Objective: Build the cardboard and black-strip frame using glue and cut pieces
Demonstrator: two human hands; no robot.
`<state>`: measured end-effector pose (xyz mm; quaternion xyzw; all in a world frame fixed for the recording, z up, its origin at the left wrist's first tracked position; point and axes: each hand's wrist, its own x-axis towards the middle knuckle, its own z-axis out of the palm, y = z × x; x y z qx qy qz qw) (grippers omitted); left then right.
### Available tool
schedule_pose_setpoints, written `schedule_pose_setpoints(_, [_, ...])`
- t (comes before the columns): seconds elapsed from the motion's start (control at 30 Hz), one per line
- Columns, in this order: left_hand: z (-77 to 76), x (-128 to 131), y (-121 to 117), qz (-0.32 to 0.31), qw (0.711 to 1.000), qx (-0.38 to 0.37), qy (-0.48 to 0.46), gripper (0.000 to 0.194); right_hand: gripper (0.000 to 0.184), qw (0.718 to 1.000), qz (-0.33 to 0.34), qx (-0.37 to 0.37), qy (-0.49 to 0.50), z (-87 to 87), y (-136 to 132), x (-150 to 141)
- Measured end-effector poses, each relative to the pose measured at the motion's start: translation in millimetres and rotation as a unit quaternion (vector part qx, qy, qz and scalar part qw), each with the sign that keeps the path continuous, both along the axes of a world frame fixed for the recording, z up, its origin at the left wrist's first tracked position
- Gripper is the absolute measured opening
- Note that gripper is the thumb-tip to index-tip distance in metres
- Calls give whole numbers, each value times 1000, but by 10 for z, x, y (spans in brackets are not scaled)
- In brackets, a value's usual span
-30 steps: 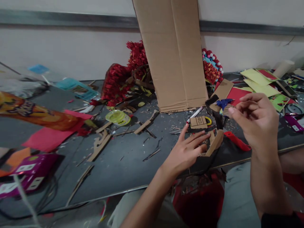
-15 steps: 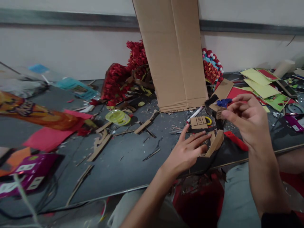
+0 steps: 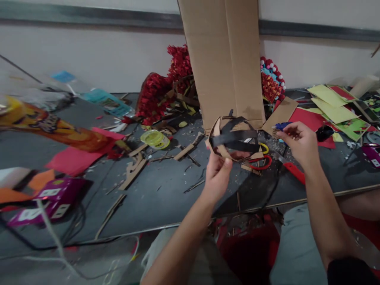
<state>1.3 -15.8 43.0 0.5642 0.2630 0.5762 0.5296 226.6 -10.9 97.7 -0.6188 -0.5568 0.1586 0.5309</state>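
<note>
My left hand [image 3: 218,174] is closed on the lower edge of a ring-shaped cardboard frame [image 3: 234,138] with black strips across it, holding it up above the dark table [image 3: 166,206]. To its right, my right hand [image 3: 298,144] is curled with fingertips pinched near a blue glue gun [image 3: 280,126] lying on the table; what it holds, if anything, I cannot make out. Beneath the frame lie scissors with red and yellow handles [image 3: 263,158].
A tall cardboard sheet [image 3: 222,59] leans on the wall behind. Red paper decorations [image 3: 160,91], a yellow tape roll [image 3: 154,138], cardboard scraps [image 3: 132,172], pink paper [image 3: 74,158], a red cutter [image 3: 293,170] and coloured sheets [image 3: 332,105] lie around. A purple box [image 3: 50,198] sits at left.
My left hand went from lying flat on the table to lifting the cardboard frame. My right hand lowered and moved away toward the glue gun. The camera shifted slightly left.
</note>
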Motion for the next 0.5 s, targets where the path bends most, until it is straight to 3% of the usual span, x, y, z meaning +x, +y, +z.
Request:
schedule_pose_setpoints(0.1, [56, -46, 98, -8, 996, -81, -48, 29, 27, 999, -20, -40, -15, -264, 171, 161])
schedule_pose_setpoints(0.2, [91, -118, 151, -25, 989, -128, -71, 24, 21, 990, -93, -15, -110, -347, 238, 245])
schedule_pose_setpoints(0.27, [111, -157, 164, -37, 987, -138, -78, 25, 13, 972, -123, 43, -198, -265, 208, 197])
schedule_pose_setpoints(0.33, [133, -187, 169, -53, 985, -137, -85, 27, 8, 962, -108, 98, -232, -100, 110, 51])
schedule_pose_setpoints(0.5, [184, -278, 192, -107, 976, -153, -113, 28, 4, 975, -14, 188, -121, 345, -502, -465])
